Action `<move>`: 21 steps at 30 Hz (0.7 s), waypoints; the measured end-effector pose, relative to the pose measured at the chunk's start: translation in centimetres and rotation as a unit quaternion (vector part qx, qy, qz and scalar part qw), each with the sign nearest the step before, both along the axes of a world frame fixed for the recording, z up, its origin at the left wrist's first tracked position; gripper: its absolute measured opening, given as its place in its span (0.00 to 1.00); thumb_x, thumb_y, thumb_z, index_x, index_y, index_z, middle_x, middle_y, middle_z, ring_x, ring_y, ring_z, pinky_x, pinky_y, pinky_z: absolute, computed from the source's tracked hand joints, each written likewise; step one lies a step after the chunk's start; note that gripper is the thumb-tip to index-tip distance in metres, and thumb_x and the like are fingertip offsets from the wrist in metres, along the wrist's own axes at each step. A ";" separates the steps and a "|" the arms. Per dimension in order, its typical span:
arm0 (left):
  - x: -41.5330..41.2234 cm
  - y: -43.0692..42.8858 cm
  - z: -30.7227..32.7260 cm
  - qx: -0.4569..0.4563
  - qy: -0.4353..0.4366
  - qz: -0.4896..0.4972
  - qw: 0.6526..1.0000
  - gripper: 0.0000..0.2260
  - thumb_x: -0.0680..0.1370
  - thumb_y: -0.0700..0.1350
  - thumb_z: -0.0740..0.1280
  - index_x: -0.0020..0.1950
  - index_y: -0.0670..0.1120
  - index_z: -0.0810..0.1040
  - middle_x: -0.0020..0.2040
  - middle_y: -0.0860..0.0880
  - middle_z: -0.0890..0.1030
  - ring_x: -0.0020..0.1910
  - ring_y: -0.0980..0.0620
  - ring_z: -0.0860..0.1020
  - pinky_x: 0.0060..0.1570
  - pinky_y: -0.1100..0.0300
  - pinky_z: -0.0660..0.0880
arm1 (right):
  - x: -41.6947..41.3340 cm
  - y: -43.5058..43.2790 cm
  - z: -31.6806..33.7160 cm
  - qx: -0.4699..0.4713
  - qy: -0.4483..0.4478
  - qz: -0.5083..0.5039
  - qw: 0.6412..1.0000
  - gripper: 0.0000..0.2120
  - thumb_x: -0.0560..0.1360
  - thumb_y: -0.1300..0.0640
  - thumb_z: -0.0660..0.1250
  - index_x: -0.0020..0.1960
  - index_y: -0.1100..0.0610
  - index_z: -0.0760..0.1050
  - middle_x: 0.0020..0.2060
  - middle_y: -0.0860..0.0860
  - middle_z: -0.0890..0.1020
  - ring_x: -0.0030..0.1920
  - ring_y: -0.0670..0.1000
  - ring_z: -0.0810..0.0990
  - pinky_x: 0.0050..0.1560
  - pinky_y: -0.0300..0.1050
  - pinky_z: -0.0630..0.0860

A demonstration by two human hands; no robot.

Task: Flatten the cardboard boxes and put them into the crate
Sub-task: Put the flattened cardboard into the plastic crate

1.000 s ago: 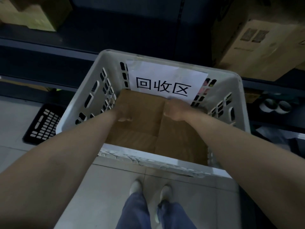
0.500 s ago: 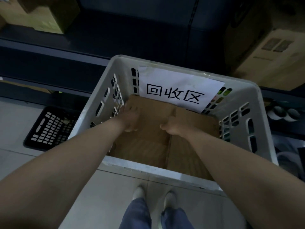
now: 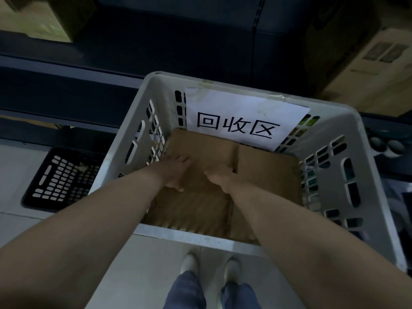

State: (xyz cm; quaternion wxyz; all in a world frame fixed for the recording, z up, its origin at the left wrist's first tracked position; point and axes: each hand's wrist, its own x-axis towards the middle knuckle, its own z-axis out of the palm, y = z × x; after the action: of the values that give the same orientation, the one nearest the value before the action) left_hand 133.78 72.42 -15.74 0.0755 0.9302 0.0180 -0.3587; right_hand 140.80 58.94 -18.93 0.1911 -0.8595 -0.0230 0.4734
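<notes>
Both left hand (image 3: 176,172), right hand (image 3: 219,176) on flattened cardboard (image 3: 267,175) inside crate (image 3: 200,238).

Bare forearms (image 3: 93,219), blue denim trouser legs (image 3: 185,292) and pale, round-toed shoes (image 3: 189,263) are what shows.

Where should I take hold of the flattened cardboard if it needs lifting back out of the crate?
Probably the flap edge at the centre seam, from straight above, with the grip pinching it. The cardboard lies flat and nearly fills the crate, so its walls block the outer edges.
</notes>
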 end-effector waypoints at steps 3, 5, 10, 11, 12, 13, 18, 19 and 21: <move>0.3 0.1 -0.3 -0.003 0.001 -0.009 1.000 0.47 0.72 0.53 0.72 0.78 0.49 0.41 0.78 0.47 0.48 0.76 0.43 0.50 0.73 0.49 0.49 | 0.8 -0.2 -0.3 0.019 -0.002 -0.013 1.000 0.28 0.80 0.42 0.53 0.71 0.61 0.66 0.70 0.59 0.67 0.70 0.59 0.65 0.72 0.51 0.62; 0.5 0.3 -0.5 -0.008 -0.007 -0.007 1.000 0.47 0.72 0.53 0.72 0.78 0.48 0.41 0.78 0.46 0.48 0.76 0.43 0.51 0.73 0.49 0.51 | 1.1 0.3 -0.8 0.020 0.007 -0.034 0.999 0.35 0.76 0.36 0.54 0.75 0.58 0.61 0.74 0.58 0.62 0.73 0.59 0.61 0.73 0.52 0.62; 0.5 0.9 -0.8 0.009 0.019 -0.023 1.000 0.47 0.71 0.54 0.72 0.78 0.48 0.43 0.78 0.46 0.48 0.75 0.41 0.53 0.73 0.46 0.55 | 1.2 0.9 -1.3 0.023 0.007 -0.060 0.998 0.32 0.77 0.42 0.55 0.76 0.57 0.59 0.75 0.58 0.57 0.73 0.60 0.58 0.73 0.54 0.61; 0.4 1.0 -0.9 0.016 0.027 -0.031 0.999 0.46 0.71 0.54 0.73 0.78 0.49 0.44 0.77 0.46 0.50 0.75 0.41 0.54 0.72 0.46 0.57 | 1.1 0.9 -0.9 0.016 0.006 -0.058 0.998 0.31 0.78 0.43 0.55 0.76 0.58 0.57 0.75 0.58 0.56 0.74 0.60 0.57 0.73 0.54 0.61; 0.3 1.1 -1.0 0.022 0.032 -0.039 0.998 0.46 0.71 0.54 0.73 0.78 0.49 0.46 0.77 0.46 0.51 0.74 0.40 0.55 0.71 0.46 0.58 | 1.3 0.9 -1.0 0.009 0.009 -0.058 0.998 0.30 0.79 0.44 0.54 0.77 0.58 0.56 0.75 0.58 0.55 0.74 0.60 0.57 0.73 0.54 0.60; 0.1 1.2 -1.1 0.030 0.033 -0.049 0.998 0.45 0.70 0.54 0.73 0.78 0.48 0.48 0.76 0.45 0.53 0.74 0.40 0.56 0.71 0.46 0.58 | 1.3 0.9 -0.7 0.009 0.010 -0.055 0.998 0.29 0.80 0.45 0.53 0.77 0.58 0.56 0.75 0.58 0.55 0.73 0.60 0.57 0.73 0.54 0.60; -0.2 2.2 -1.3 0.045 0.019 -0.059 0.997 0.46 0.69 0.56 0.73 0.78 0.48 0.48 0.77 0.44 0.51 0.75 0.40 0.53 0.73 0.45 0.52 | 1.5 0.7 0.6 0.085 -0.029 -0.051 0.995 0.18 0.82 0.53 0.53 0.63 0.63 0.73 0.60 0.60 0.76 0.59 0.58 0.76 0.64 0.53 0.73; -0.2 2.2 -1.3 0.045 0.007 -0.061 0.997 0.47 0.69 0.56 0.73 0.78 0.48 0.47 0.77 0.44 0.50 0.75 0.40 0.52 0.73 0.45 0.51 | 1.5 0.7 0.6 0.095 -0.075 -0.030 0.992 0.17 0.82 0.52 0.54 0.59 0.63 0.75 0.57 0.60 0.77 0.56 0.57 0.77 0.64 0.53 0.73; 0.0 1.7 -1.0 0.050 -0.034 -0.074 0.995 0.47 0.70 0.55 0.73 0.78 0.48 0.46 0.77 0.44 0.50 0.75 0.40 0.52 0.73 0.45 0.51 | 1.7 0.3 0.7 0.062 -0.185 0.049 0.980 0.24 0.81 0.46 0.56 0.67 0.64 0.68 0.64 0.61 0.71 0.63 0.57 0.71 0.68 0.55 0.67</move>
State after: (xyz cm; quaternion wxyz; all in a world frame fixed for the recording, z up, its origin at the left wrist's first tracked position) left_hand 133.81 74.16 -16.74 0.0029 0.9431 -0.0355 -0.3306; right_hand 142.49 59.20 -18.22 0.2129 -0.9164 -0.1296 0.3131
